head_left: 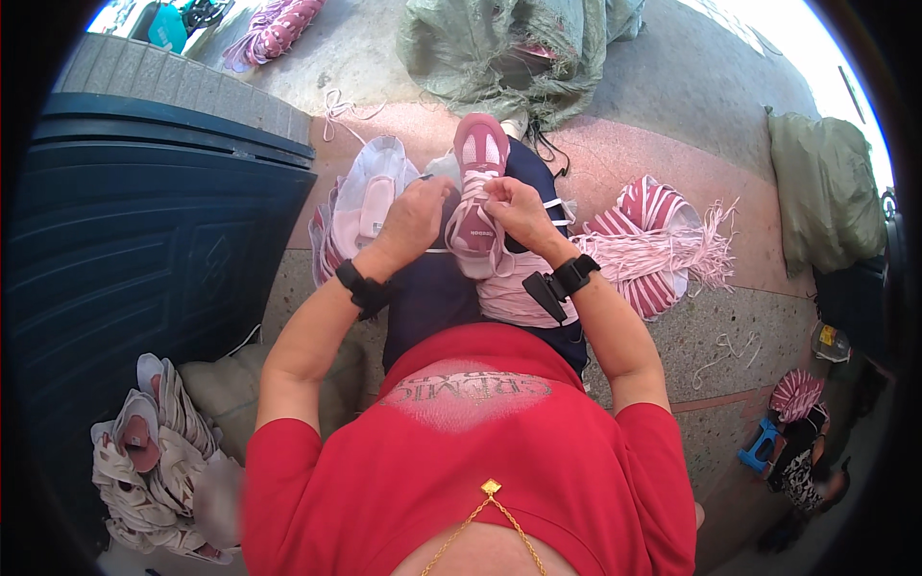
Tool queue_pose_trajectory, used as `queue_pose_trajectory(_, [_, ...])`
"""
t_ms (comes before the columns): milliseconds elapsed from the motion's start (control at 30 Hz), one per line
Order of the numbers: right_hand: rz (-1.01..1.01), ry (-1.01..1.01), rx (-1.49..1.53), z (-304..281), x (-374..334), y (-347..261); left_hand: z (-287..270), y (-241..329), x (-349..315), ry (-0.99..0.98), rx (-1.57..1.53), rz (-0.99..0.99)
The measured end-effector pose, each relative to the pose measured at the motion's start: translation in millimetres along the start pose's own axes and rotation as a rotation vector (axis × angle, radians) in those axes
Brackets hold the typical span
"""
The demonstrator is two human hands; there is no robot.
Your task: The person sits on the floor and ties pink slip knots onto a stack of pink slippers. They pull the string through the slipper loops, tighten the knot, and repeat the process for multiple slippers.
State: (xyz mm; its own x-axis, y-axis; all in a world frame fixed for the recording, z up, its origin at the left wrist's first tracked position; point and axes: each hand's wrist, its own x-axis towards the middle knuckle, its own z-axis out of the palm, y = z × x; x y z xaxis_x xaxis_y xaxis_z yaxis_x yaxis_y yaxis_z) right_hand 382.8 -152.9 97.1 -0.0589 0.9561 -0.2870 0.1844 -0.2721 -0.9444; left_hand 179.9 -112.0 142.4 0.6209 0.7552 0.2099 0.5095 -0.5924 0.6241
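Pale lettering [480,233] stands on the tongue [473,247] of the pink shoe [470,204]. On the shoe's near side, the red shirt [471,470] carries large grey capitals [523,384] across a pale patch. Left of the shoe, a pink insole [378,204] bears a small mark; far right of it, a bottle [834,347] has a yellow label [827,335], both unreadably small.

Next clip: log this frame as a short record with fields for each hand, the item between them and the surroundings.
Item: pink shoe with pale laces, toe pointing away from the wearer
Left hand: left hand, fingers curled beside the shoe; grip unclear
Right hand: right hand, fingertips at the laces; grip unclear
Left side: dark blue door; off-white shoe parts lower down
Right side: pink strands; green sack farther right
Far side: frayed translucent sack
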Motion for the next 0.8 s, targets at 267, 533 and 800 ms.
queue_pose_trajectory(267, [0.004,0.052,0.097,0,2,5,36,-14,31,-0.260,-0.313,-0.248])
queue_pose_trajectory(533, [0.048,0.007,0.023,-6,1,2,39,-15,36,-0.250,-0.278,-0.132])
queue_pose_trajectory(800, [-0.108,0.215,-0.795,-9,-44,-17,42,-16,31,-0.251,-0.320,-0.162])
